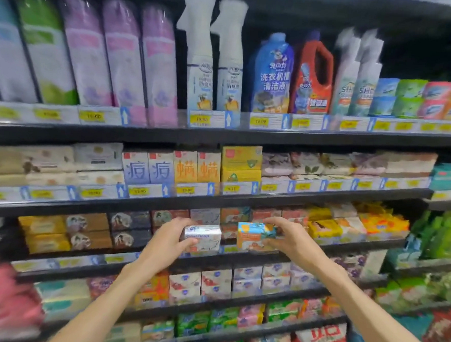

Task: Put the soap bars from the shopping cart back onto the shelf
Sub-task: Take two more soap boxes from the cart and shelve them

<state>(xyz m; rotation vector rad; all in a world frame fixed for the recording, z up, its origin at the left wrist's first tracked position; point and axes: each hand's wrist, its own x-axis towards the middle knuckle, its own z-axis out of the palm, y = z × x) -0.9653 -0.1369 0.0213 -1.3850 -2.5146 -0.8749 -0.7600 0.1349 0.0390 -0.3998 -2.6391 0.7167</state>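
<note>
I have both hands up at the third shelf [359,246] from the top. My left hand [169,237] grips a white soap box [204,238], thumb below and fingers curled over its top. My right hand [290,238] pinches an orange-and-blue soap box [254,236] the same way (its print is too blurred to read). The two boxes sit side by side, just apart, in front of stacked soap boxes [133,228]. Spray bottles [199,63] stand on the top shelf.
</note>
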